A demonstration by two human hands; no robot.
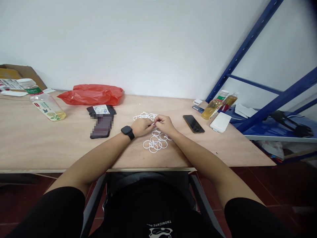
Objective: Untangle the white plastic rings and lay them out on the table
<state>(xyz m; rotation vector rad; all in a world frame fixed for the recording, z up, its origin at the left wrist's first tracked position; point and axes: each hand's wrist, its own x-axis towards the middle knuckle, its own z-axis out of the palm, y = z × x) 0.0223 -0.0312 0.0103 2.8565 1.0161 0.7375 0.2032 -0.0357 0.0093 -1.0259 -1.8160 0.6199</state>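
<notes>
Just beside the hands (141, 127) (164, 125) lie white rings (153, 143)

A small white piece (154, 124), mostly hidden, between pinched fingers (158, 120); thin white plastic rings (153, 142) overlapping flat, nearer the wearer than the grip; more white rings (144, 115) clustered just beyond.
</notes>
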